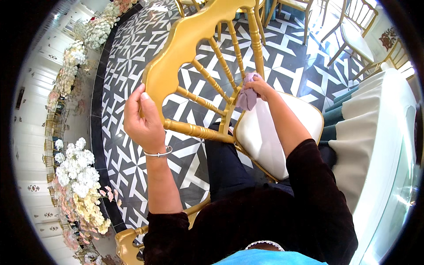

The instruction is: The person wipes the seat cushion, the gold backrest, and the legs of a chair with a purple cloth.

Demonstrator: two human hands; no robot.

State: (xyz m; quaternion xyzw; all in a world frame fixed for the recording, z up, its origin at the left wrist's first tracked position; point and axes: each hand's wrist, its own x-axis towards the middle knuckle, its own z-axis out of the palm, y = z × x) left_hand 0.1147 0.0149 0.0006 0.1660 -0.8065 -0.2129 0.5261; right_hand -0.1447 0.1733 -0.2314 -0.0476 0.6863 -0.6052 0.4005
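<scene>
A gold chiavari-style chair stands tilted in front of me, its scalloped top rail towards the upper left. My left hand grips the near corner of that rail, thumb on one face and fingers around the edge. In my right hand is a crumpled mauve cloth, pressed against the lower end of the turned spindles, by the lower back rail. Beneath my right forearm lies the chair's white padded seat. Part of the cloth is hidden by my fingers.
A table with white and teal cloth and a glossy top stands close on my right. More gold chairs are at the upper right, and another chair back is at lower left. White and pink flowers line the left. The floor is black-and-white tile.
</scene>
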